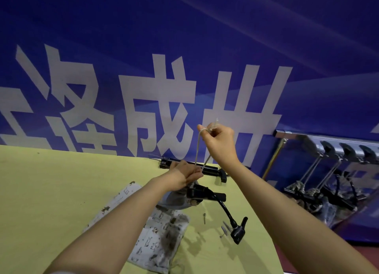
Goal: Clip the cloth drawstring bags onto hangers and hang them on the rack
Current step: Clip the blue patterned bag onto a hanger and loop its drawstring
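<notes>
Bag (176,199): bunched under left hand (184,177), which grips its neck to hold it steady.
Drawstring (198,148): pinched by right hand (219,142) above, pulled taut, probably to cinch it.

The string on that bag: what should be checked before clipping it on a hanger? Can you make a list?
1. Right hand pinches the drawstring up high: ok.
2. Left hand holds the bag at its neck: ok.
3. Bag mouth pulled shut: cannot tell, the hand hides it.
4. Hanger lies next to the bag: ok.
5. Bag clipped: not ok, not yet.
6. Rack at right, already holding hung bags: ok.
</notes>
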The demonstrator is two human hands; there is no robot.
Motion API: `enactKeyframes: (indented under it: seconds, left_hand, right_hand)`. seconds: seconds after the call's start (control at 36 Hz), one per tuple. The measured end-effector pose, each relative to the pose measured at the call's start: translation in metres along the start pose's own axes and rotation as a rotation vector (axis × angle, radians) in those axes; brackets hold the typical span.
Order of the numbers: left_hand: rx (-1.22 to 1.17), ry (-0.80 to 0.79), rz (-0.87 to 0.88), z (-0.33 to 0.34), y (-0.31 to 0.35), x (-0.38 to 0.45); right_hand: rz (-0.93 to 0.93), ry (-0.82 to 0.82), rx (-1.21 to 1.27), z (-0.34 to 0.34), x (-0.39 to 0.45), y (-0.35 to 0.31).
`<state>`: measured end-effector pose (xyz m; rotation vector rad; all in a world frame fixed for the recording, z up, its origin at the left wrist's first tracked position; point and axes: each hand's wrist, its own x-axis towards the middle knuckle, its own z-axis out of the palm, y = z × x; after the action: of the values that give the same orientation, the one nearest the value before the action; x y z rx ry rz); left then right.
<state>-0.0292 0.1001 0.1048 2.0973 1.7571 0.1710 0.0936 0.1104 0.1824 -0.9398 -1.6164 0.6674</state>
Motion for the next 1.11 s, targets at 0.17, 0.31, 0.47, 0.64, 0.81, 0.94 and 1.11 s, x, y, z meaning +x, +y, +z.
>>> enactKeyframes:
  seconds: [0.17, 0.31, 0.47, 0.64, 0.81, 0.94, 1.11]
  left_hand:
    - [0.064, 0.012, -0.059, 0.002, 0.009, 0.007]
    - [-0.084, 0.014, 0.114, 0.005, -0.006, 0.003]
    - [-0.229, 0.047, 0.146, -0.006, -0.001, 0.006]
    - [-0.264, 0.075, 0.156, -0.029, 0.025, 0.009]
    - [-0.268, 0.149, 0.149, -0.05, 0.078, 0.01]
    - [-0.358, 0.192, 0.178, -0.063, 0.146, 0.007]
    - [-0.263, 0.243, 0.233, -0.047, 0.228, 0.009]
  right_hand:
    - [0.034, 0.114, -0.024, -0.001, -0.003, 0.006]
    - [0.071, 0.163, -0.01, -0.009, -0.003, 0.005]
    - [0.071, 0.206, 0.031, -0.023, 0.001, -0.003]
    - [0.024, 0.239, 0.095, -0.048, 0.009, -0.017]
    - [-0.052, 0.254, 0.162, -0.097, 0.022, -0.04]
    - [-0.164, 0.315, 0.184, -0.154, 0.029, -0.06]
    - [-0.219, 0.35, 0.142, -0.229, 0.021, -0.057]
